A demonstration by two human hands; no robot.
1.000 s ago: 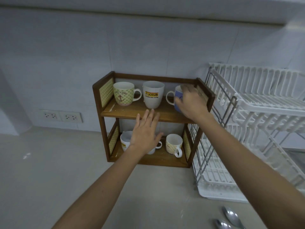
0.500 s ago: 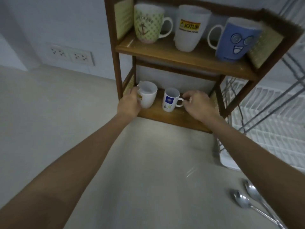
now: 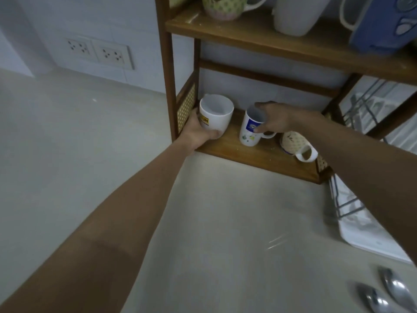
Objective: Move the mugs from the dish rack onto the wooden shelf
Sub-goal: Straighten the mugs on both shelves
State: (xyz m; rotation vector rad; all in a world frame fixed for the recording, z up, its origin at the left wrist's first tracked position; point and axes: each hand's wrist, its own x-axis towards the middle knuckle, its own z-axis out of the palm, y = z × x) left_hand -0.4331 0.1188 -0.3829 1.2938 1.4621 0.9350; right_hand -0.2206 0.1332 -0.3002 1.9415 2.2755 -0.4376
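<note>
**Fingers on two lower-shelf mugs as the arranging goes on**

Fingers of the left hand are curled around the base of the wide white ceramic mug with the yellow label, which is tilted toward the camera at the left end of the lower board of the brown wooden shelf. Half a second ago this mug was held more upright and the view was wider; the head has since been brought lower and closer, so only the bottoms of the three upper-board mugs are seen. The right hand, which was at the handle of the tall white mug with the blue emblem, is now laid over that mug's rim, thumb pressed on the front wall and the other fingers draped at the far side, pinching it from above. The mug stands on the board, slightly tilted.

A cream patterned mug with a white handle, hidden before, is now seen just right of the tall mug, partly under the right forearm; whether it lies on its side cannot be told.

No mug is seen in the visible part of the white dish rack on the pale table, so the task is judged nearly done, with only spacing being adjusted.
</note>
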